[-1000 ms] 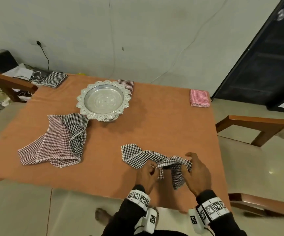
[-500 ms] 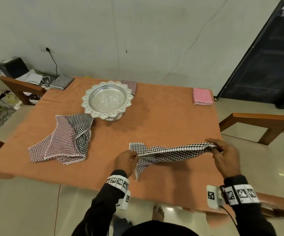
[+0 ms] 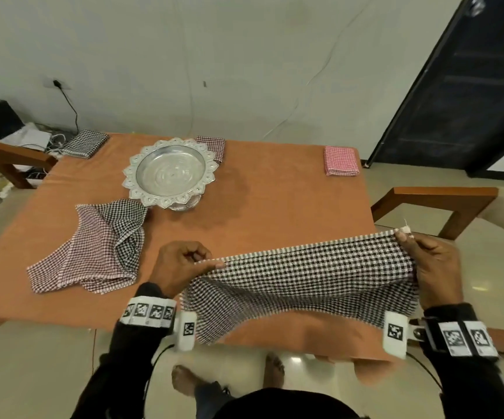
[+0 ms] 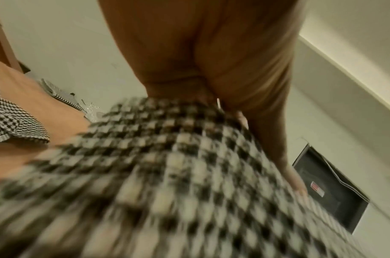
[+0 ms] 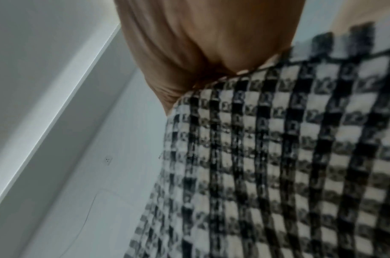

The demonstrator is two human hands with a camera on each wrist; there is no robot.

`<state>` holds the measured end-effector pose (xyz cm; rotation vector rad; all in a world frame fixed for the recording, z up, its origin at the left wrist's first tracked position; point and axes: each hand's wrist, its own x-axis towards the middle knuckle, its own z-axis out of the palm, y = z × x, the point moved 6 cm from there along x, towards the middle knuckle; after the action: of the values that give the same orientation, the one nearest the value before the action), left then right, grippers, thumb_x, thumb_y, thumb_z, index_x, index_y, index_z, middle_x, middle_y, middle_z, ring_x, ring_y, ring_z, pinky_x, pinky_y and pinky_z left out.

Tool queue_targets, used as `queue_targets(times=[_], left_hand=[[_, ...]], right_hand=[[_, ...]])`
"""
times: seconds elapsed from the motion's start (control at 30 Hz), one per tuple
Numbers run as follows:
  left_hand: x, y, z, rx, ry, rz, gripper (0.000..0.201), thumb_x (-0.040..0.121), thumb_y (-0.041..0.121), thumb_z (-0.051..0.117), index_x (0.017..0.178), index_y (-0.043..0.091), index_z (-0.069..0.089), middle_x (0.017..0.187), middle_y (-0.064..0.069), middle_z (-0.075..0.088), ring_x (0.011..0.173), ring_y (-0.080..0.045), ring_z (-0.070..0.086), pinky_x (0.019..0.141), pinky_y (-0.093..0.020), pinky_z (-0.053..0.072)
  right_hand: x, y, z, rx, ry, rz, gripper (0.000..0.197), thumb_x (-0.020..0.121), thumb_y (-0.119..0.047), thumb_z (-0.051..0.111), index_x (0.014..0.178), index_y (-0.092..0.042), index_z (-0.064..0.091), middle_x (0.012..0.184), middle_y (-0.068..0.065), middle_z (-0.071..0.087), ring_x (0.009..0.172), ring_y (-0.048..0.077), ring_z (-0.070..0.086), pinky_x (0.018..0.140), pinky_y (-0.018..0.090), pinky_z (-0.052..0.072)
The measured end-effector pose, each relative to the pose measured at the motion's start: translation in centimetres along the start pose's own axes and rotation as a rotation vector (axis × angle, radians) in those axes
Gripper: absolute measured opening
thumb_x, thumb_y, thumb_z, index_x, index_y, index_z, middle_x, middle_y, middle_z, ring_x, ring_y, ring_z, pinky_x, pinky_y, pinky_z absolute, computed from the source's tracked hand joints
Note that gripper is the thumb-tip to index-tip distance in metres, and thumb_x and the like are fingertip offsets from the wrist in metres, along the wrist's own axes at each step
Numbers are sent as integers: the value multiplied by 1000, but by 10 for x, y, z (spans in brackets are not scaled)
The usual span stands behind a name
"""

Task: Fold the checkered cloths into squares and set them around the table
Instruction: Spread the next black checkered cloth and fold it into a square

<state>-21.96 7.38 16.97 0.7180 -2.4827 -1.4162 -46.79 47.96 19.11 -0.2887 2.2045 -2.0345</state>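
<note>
Head view, left hand [image 3: 181, 264] and right hand [image 3: 432, 267] apart, pinching black-checked cloth [image 3: 305, 282] taut

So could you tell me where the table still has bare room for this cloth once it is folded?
Bare: the right edge between the pink cloth and the right hand, and the middle right of the tray. Crowded: the far edge and the left, where the unfolded pile lies.

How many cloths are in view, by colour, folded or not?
Black-and-white: 3, one stretched between left hand and right hand, one folded, one loose.
Dark red: 2, one folded, one loose.
Pink: 1, folded.
Total: 6.
</note>
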Motion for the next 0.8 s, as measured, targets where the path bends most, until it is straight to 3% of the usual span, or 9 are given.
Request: queue_targets(times=[0.1,0.2,0.33,0.4,0.5,0.6,0.7,0.73,0.8], left_hand=[[-13,10,-10,8,-266,16,23,66,32,93,79,19,80,74,-2,76,64,-23,67,59,-31,52],[-16,3,-20,-2,-384,2,15,73,23,90,84,20,81,77,-4,77,64,-19,67,58,-27,52],[-3,-24,-26,119,-444,-2,7,82,19,83,88,20,80,81,1,77,70,-14,70,66,-27,54],[19,-43,-23,218,-400,-29,11,84,16,81,85,26,78,81,6,77,73,-13,71,70,-27,55],[68,-59,-14,325,-133,-59,9,83,25,80,82,32,75,82,14,75,75,-6,69,76,-31,57],[110,-65,6,393,198,-127,18,91,19,69,109,17,70,111,3,71,99,-18,66,92,-31,50],[119,-78,45,376,337,-210,37,87,5,66,123,9,62,130,-13,63,121,-34,57,105,-45,46],[113,-91,59,347,340,-270,39,86,3,67,124,10,62,130,-13,63,122,-35,57,105,-47,46],[89,-119,84,318,304,-397,42,84,6,69,125,11,62,128,-13,65,119,-35,58,105,-46,47]], right_hand=[[-9,-2,-8,31,1,68,20,95,-12,67,111,0,72,103,14,76,93,26,73,75,28,62],[-16,2,-18,65,2,150,18,97,-11,63,110,-1,69,98,10,75,86,20,72,70,28,62],[-7,28,-19,32,-47,309,17,97,-13,63,107,0,67,96,14,73,82,24,70,77,38,54],[10,48,-11,-11,-98,367,15,96,-14,64,101,-1,69,94,17,73,77,24,70,75,38,52],[51,77,8,-91,-108,385,11,96,-11,64,91,-6,72,91,18,71,68,18,68,69,33,50],[97,111,24,-193,-38,399,16,97,-11,62,109,-2,69,95,12,71,73,14,68,66,29,52],[125,167,17,-431,22,431,37,93,-20,63,129,-13,58,117,13,68,99,29,68,88,44,56],[127,191,10,-541,33,462,38,92,-23,61,129,-17,56,123,15,67,106,36,66,94,48,55],[104,219,1,-692,61,517,32,94,-17,60,126,-13,59,127,20,66,111,41,63,99,46,51]])
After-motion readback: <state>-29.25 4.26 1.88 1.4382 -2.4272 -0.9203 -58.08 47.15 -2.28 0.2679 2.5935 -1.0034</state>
